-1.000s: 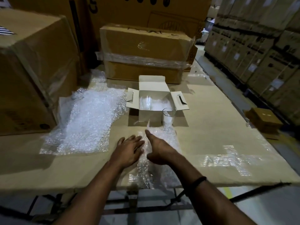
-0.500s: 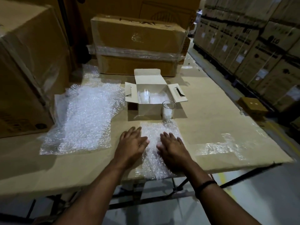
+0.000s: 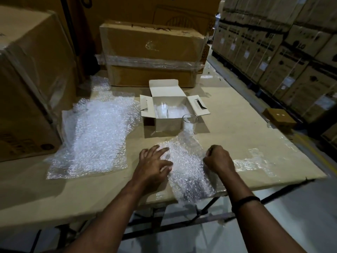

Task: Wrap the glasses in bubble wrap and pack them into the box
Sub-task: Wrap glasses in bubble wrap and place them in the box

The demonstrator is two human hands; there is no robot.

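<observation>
While the left hand (image 3: 153,164) lies flat, fingers spread, on the wrap (image 3: 186,167) at table (image 3: 246,128) front edge, the right hand (image 3: 218,160) is fisted pinching its 3 o'clock edge, a glass (image 3: 189,122) at the sheet's 12 touching the box (image 3: 164,123), another glass inside.

Left hand (image 3: 155,161) lies flat, fingers spread, on the left edge of a bubble wrap sheet (image 3: 187,167) overhanging the table (image 3: 255,143) edge. Right hand (image 3: 218,159) is fisted on the sheet's right edge. One glass (image 3: 189,123) stands beside the open box (image 3: 169,117); another is inside.
</observation>
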